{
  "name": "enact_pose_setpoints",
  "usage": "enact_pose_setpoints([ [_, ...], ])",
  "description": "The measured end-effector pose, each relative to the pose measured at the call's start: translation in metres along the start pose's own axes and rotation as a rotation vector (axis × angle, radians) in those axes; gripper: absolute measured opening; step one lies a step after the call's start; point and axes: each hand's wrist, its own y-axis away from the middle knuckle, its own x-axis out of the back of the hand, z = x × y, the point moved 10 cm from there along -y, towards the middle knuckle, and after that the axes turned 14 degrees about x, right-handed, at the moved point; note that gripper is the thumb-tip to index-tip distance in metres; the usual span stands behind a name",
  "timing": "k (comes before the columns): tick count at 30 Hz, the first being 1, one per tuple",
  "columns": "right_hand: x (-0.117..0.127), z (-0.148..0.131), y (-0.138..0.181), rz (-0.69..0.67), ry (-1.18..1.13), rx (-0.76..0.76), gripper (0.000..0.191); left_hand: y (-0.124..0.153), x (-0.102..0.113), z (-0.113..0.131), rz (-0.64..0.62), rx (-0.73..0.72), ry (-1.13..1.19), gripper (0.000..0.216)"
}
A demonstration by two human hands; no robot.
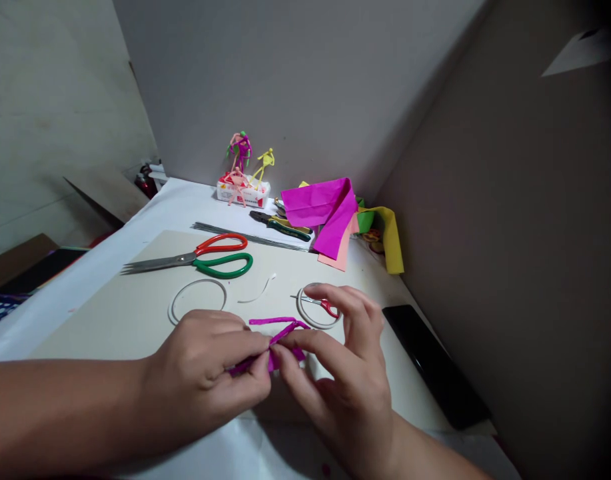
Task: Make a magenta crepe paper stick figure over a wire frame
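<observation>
My left hand (210, 363) pinches a magenta paper-wrapped wire (272, 321) between thumb and forefinger, low in the middle of the head view. Close beside it, the thumb and forefinger of my right hand (352, 357) are also closed on the magenta piece, while its other fingers are raised and bent. Thin wrapped lengths stick out above the fingertips, and a flatter magenta bit shows between the hands. Part of the piece is hidden by my fingers. Beyond my right fingertips, small red-handled scissors (329, 308) lie across a white ring (301, 310).
Large scissors (222, 257) and another white ring (171, 307) lie on the board (145, 267). Behind are pliers (288, 230), thin wires (230, 233), magenta paper strips (315, 203), and small figures (266, 159) on a white packet (250, 195). A black phone (435, 367) rests at right, near the wall.
</observation>
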Motion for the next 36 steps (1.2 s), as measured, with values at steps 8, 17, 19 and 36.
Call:
enact_pose_setpoints([
  [8, 0.000, -0.003, 0.001, 0.010, -0.017, -0.022, 0.008, 0.005, 0.006, 0.012, 0.065, -0.085, -0.078, 0.024],
  [17, 0.003, -0.004, -0.001, 0.054, -0.088, -0.060, 0.008, 0.012, 0.002, 0.011, 0.002, -0.160, -0.033, 0.017],
  [19, 0.003, -0.004, -0.001, 0.063, -0.091, -0.064, 0.008, 0.014, -0.001, 0.010, -0.008, -0.181, -0.029, 0.016],
  [36, -0.001, -0.003, -0.001, -0.027, -0.160, -0.033, 0.019, 0.003, 0.008, 0.009, 0.032, -0.059, -0.054, 0.020],
])
